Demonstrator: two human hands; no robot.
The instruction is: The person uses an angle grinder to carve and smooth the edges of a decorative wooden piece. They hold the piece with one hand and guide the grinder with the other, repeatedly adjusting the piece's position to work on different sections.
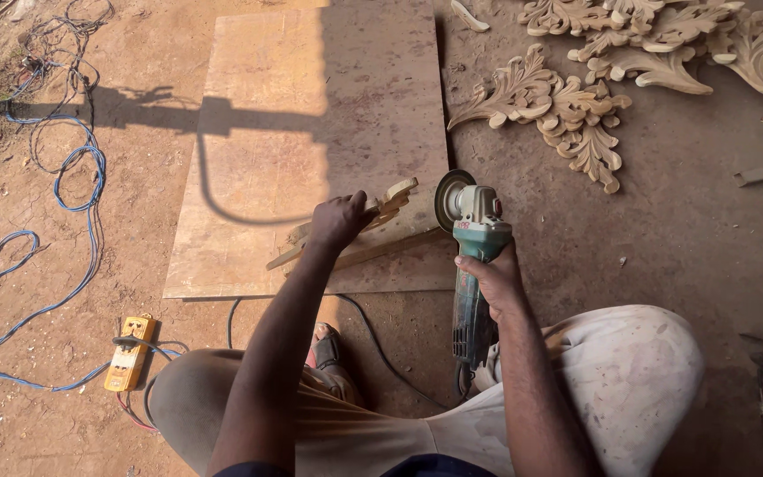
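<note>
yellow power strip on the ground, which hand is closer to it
Left. The left hand holds the carved wood piece on the board, up and right of the yellow power strip. The right hand grips the angle grinder, farther right.

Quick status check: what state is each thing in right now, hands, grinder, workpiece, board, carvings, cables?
Left hand: pressed down on the wood piece, gripping it.
Right hand: closed around the grinder body.
Angle grinder: held, disc beside the wood piece; spinning cannot be told.
Wood piece: lying on the board.
Plywood board: flat on the ground.
Carved ornaments: lying loose on the ground.
Blue cable: tangled.
</note>
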